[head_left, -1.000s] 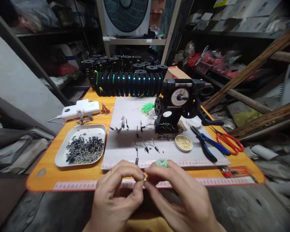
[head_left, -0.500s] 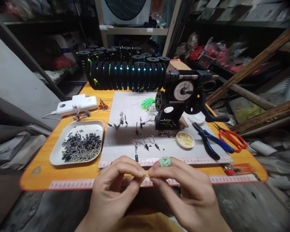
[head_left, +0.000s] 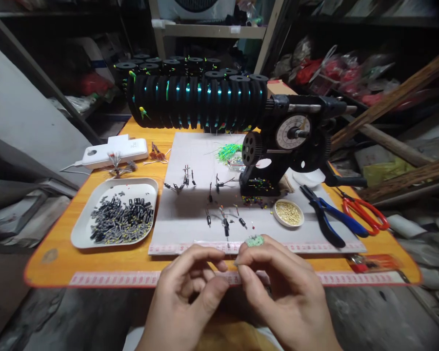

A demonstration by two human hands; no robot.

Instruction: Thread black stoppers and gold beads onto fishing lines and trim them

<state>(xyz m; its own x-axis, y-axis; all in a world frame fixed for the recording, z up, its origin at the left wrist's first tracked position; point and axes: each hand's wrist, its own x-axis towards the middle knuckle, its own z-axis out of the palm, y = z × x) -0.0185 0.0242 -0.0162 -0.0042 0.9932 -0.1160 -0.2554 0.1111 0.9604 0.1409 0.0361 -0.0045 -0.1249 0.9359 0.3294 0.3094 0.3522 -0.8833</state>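
While left grip apart, right grip together, white tray of dark pieces, dish of gold beads.

The right hand pinches a tiny, indistinct piece.

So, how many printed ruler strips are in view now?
2: one along the near edge of the white board, one along the near edge of the table. The left hand and right hand partly cover the table strip; others may be hidden.
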